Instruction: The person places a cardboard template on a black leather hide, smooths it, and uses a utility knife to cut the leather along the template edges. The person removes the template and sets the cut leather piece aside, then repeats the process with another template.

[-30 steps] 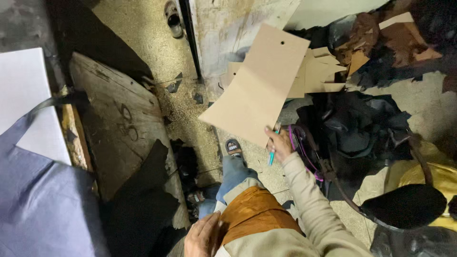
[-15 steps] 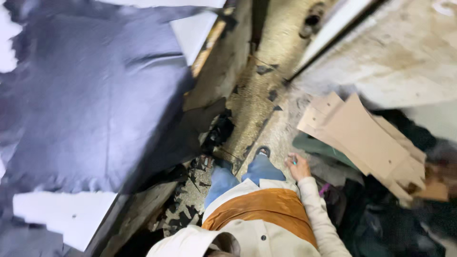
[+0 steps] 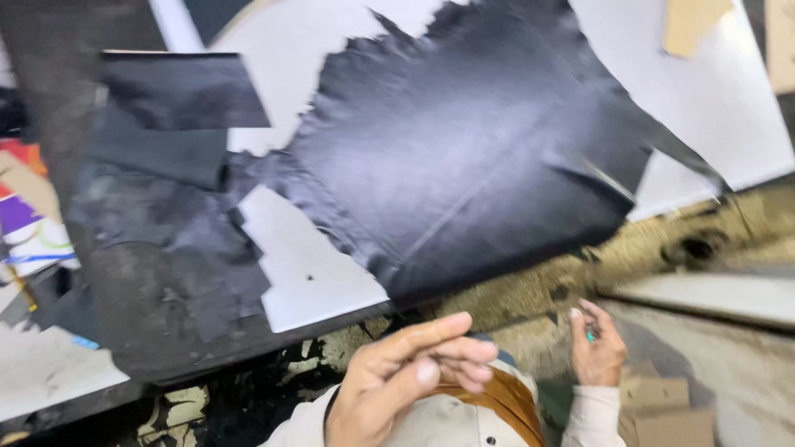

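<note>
Up at the bottom of the view: left hand (image 3: 414, 377), near the chest, fingers a bit bent and loose, holding nothing. Over to the side and well apart from it: right hand (image 3: 598, 348), fingers pinched shut on a small blue-green pen (image 3: 590, 335), with only a tiny bit of it peeking out.

Just past both hands: big dark leather sheet (image 3: 480, 157), spread flat on a white table top (image 3: 315, 281). Ragged along the edges, with one corner hanging over the near side of the table. Not touched by either hand.

Next to the sheet, further left: dark strip (image 3: 182, 79) lying on the same table, and more dark scraps (image 3: 157, 215) piled below it. Far left: bright coloured paper (image 3: 33, 223). Low on the right, by the sleeve: brown cardboard pieces (image 3: 662, 410) down on the floor. Top right corner: another tan card piece (image 3: 691, 21) on the white top.

Different from one second ago: no more big cardboard shape held up in the right hand, only the pen kept. Different from half a second ago: leather sheet now in the middle and filling most of the view, not off at the left. Left hand lifted up into view, not down by the lap.
</note>
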